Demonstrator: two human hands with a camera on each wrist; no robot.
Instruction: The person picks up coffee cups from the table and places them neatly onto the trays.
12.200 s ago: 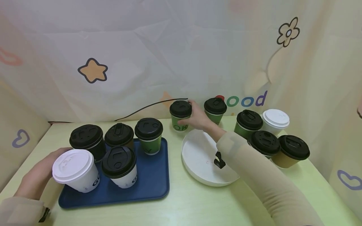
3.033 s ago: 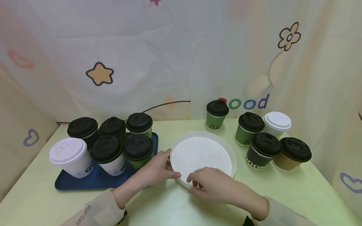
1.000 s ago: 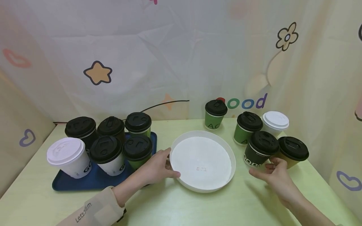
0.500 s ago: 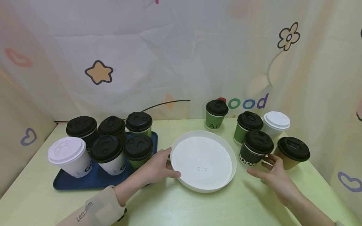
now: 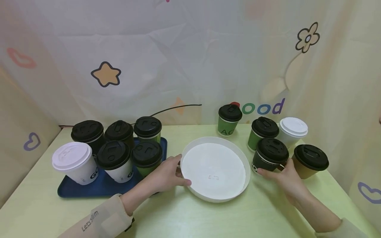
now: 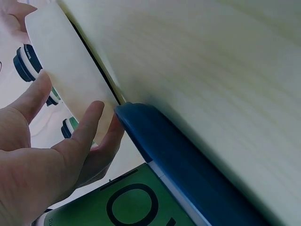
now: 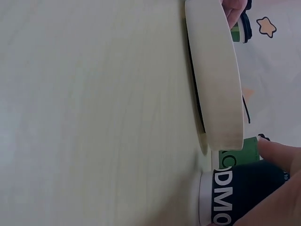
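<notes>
My right hand [image 5: 287, 183] grips a black paper coffee cup [image 5: 263, 162] with a black lid, thumb in front, fingers round its right side. In the right wrist view, this cup [image 7: 249, 188] shows white lettering and stands at the table surface. My left hand [image 5: 168, 175] touches the left side of a round white tray [image 5: 214, 172], fingers spread. The left wrist view shows thumb and fingertips against the outer wall of the tray [image 6: 70, 61], beside the edge of a blue tray [image 6: 164, 146]. A green cup [image 6: 136, 202] is close by that hand.
The blue tray [image 5: 89, 191] on the left bears several lidded cups, including a white-lidded cup [image 5: 75, 162]. A green cup [image 5: 228, 122] stands behind the white tray. At right are another green cup [image 5: 259, 132], a white cup [image 5: 293, 129] and a brown cup [image 5: 309, 160].
A green cup from the back now stands on the blue tray. My left hand went to the round tray; my right hand left that tray, moved right and slid the black cup slightly left, gripping it.
</notes>
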